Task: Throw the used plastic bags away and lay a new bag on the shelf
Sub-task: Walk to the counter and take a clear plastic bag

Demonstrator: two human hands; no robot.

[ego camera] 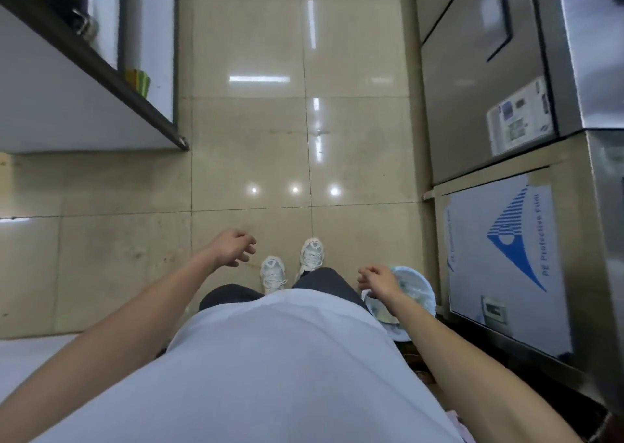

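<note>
I look straight down at a tiled floor. My left hand (233, 246) hangs over the floor with fingers loosely curled and apart, holding nothing. My right hand (378, 278) is just above a round bin lined with a pale blue plastic bag (417, 285) at my right side; its fingers are spread and hold nothing. Crumpled plastic and some waste lie inside the bin. No loose bag shows anywhere else.
A dark-edged shelf unit (111, 71) with a green item stands at the left. Stainless steel cabinets (489, 104) line the right, the nearest one covered in protective film (506, 256). My white shoes (290, 267) stand on the glossy tiles (253, 158).
</note>
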